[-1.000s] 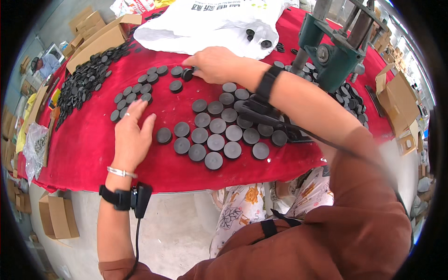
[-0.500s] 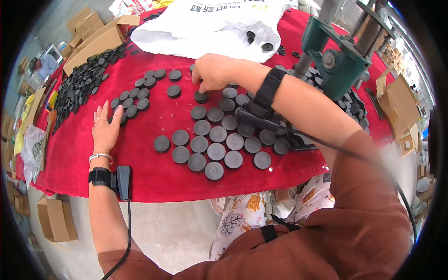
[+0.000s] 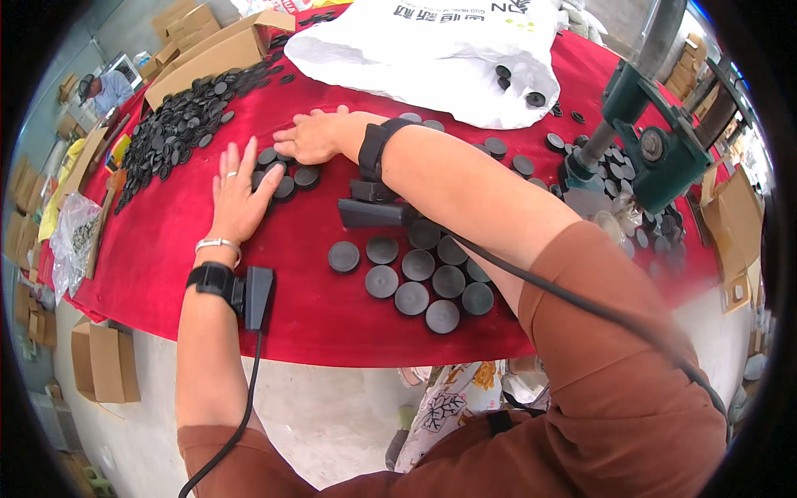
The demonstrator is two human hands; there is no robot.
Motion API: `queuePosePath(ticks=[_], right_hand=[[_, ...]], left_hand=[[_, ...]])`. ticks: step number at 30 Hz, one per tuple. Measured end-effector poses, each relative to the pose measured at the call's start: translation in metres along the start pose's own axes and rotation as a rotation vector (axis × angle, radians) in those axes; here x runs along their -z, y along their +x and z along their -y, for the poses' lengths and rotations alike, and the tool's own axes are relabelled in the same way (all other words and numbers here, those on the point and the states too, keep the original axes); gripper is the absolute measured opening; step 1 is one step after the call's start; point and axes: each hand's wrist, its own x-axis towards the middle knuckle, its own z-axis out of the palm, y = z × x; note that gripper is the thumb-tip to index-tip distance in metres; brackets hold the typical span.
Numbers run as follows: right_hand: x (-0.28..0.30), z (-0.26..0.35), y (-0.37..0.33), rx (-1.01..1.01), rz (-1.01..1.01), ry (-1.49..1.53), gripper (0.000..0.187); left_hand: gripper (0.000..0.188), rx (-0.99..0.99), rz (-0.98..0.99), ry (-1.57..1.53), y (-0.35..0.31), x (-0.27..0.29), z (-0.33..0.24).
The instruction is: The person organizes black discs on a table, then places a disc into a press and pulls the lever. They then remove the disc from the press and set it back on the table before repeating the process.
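Observation:
Round black caps (image 3: 417, 265) lie on a red cloth-covered table (image 3: 178, 286). My left hand (image 3: 239, 197), fingers spread, rests at the near left side of a small cluster of caps (image 3: 285, 188). My right hand (image 3: 313, 137) reaches across to the far side of that same cluster, fingers stretched out to the left and palm down. The caps sit between the two hands, some hidden under the right hand. Neither hand appears to grip a cap. Under my right forearm more caps are partly covered.
A heap of small black discs (image 3: 178, 124) spreads at the far left beside a cardboard box (image 3: 217, 60). A white sack (image 3: 423, 62) lies at the back. A green metal press (image 3: 656, 145) stands at the right. A person (image 3: 108, 90) sits far left.
My right hand has moved left from the middle caps to the small cluster and its fingers have straightened. My left hand stays beside that cluster. The whole view has shifted.

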Motion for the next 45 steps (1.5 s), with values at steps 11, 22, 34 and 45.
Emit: queuePosePath(ticks=[11,22,34,45], right_hand=[[-0.019,-0.010,-0.076,0.096,-0.061,-0.071,0.048],[-0.002,-0.050,-0.144,0.128,-0.403,0.224,0.049],[0.007,-0.099,-0.160,-0.108,0.072,-0.254,0.020],[-0.008,-0.112,-0.113,-0.022,-0.312,-0.042,0.033]], left_hand=[[0.077,-0.153,0.205,0.091,-0.037,0.000,-0.065],[0.072,-0.169,0.245,-0.002,-0.072,0.004,-0.125],[0.049,-0.025,0.061,-0.534,-0.077,0.001,-0.107],[0.053,-0.136,0.067,-0.359,-0.078,0.002,-0.117]])
